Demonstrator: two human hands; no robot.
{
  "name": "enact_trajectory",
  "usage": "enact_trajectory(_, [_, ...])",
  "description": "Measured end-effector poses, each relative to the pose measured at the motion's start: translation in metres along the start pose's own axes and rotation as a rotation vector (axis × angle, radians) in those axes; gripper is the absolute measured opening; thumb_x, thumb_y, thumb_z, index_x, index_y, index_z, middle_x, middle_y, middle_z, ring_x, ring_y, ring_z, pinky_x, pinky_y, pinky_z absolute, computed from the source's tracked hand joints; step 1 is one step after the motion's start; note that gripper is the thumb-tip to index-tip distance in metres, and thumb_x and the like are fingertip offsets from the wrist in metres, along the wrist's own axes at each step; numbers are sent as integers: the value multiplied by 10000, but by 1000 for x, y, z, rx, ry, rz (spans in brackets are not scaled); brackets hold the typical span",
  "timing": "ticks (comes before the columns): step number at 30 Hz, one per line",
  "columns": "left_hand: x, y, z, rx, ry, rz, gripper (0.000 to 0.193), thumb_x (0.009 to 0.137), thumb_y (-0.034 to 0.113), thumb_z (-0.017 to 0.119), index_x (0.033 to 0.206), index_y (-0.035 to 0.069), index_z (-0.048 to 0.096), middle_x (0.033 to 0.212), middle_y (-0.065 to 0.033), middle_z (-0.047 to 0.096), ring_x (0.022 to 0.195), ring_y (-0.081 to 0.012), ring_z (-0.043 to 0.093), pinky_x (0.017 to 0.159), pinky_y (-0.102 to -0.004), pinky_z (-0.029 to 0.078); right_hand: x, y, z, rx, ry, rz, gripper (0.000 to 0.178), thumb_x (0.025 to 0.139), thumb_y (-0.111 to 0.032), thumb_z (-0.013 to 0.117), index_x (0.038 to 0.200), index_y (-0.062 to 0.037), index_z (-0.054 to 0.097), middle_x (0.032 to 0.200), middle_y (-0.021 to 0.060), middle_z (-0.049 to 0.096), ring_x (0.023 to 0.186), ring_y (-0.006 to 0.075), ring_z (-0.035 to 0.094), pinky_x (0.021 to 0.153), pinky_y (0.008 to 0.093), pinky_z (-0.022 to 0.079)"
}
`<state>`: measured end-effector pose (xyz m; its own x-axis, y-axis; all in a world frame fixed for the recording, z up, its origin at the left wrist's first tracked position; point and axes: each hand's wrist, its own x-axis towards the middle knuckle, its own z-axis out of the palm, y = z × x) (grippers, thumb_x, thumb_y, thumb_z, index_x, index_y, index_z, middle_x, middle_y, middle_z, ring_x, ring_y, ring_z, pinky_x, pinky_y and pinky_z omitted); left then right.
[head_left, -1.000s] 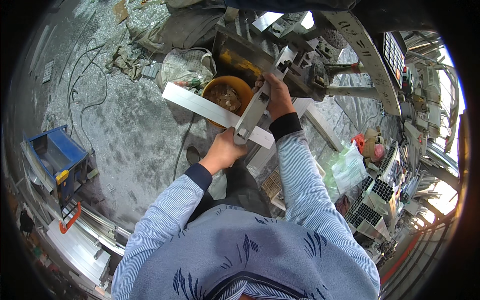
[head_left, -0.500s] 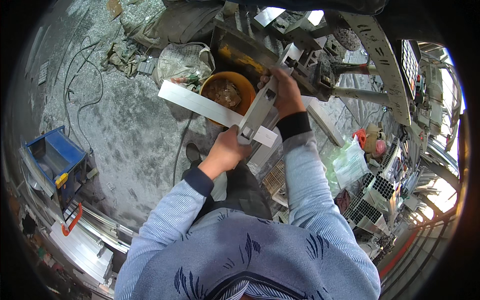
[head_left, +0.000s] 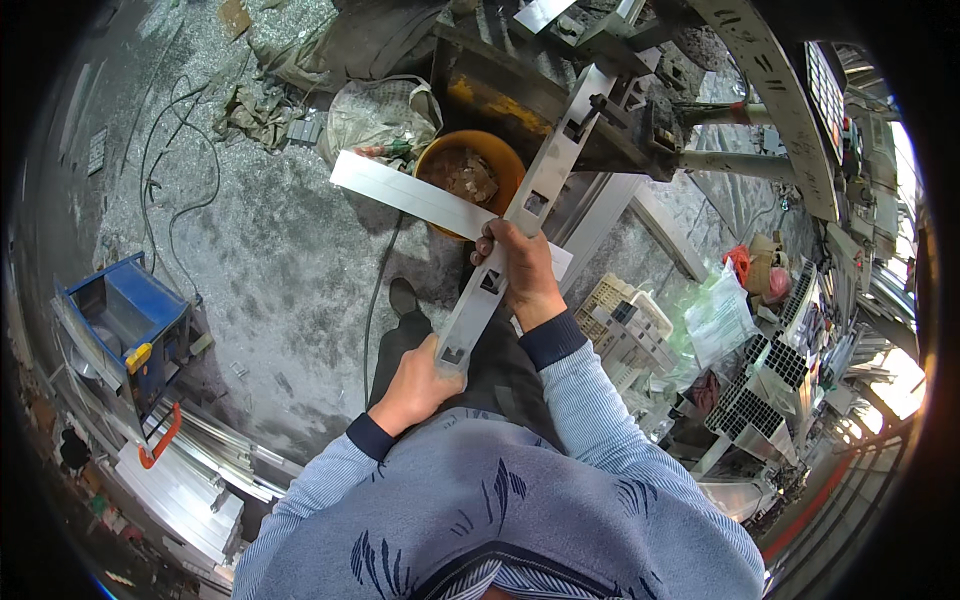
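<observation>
A long silver metal profile (head_left: 535, 203) with several square cutouts slants from near my body up to the dark machine (head_left: 510, 90). Its near end is in the closed fingers of my left hand (head_left: 415, 387). Farther along, my right hand (head_left: 522, 262) wraps round the profile near its middle. The far end reaches the machine's edge; whether it rests there I cannot tell. Below the profile, a flat silver bar (head_left: 410, 192) crosses it and overlaps the rim of a yellow bucket (head_left: 427, 160) that holds brown pieces.
A whitish sack (head_left: 385, 110) stands left of the bucket. A dark cable (head_left: 373, 320) runs along the floor by my foot. At far left is a blue bin (head_left: 130, 300) above stacked metal strips (head_left: 185, 500). On the right are a cream crate (head_left: 640, 310) and clear plastic sheeting (head_left: 715, 320).
The profile has come back toward my body, my left hand drawing in with its near end. My right hand has moved from its far part to near its middle.
</observation>
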<state>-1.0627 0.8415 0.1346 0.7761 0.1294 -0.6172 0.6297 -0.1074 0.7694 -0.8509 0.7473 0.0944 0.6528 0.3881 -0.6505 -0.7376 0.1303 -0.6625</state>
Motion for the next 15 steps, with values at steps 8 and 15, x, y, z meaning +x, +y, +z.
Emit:
enact_trajectory(8, [9,18,-5,-36,-18,1,387,806,171,736,1058,-74,574,923,-291,692,923,-446,694,801,-463,543,7,-22,3,-1,33,36,244,923,-174,713,1059,-14,590,883,56,601,722,165,622,649,356,575])
enact_trajectory(15, [37,30,-4,-88,-34,28,400,814,208,758,1016,-74,559,905,-297,680,902,-474,687,783,-464,539,28,-51,-4,17,-50,-24,231,940,-191,721,1036,-9,616,873,73,641,769,185,663,681,356,592])
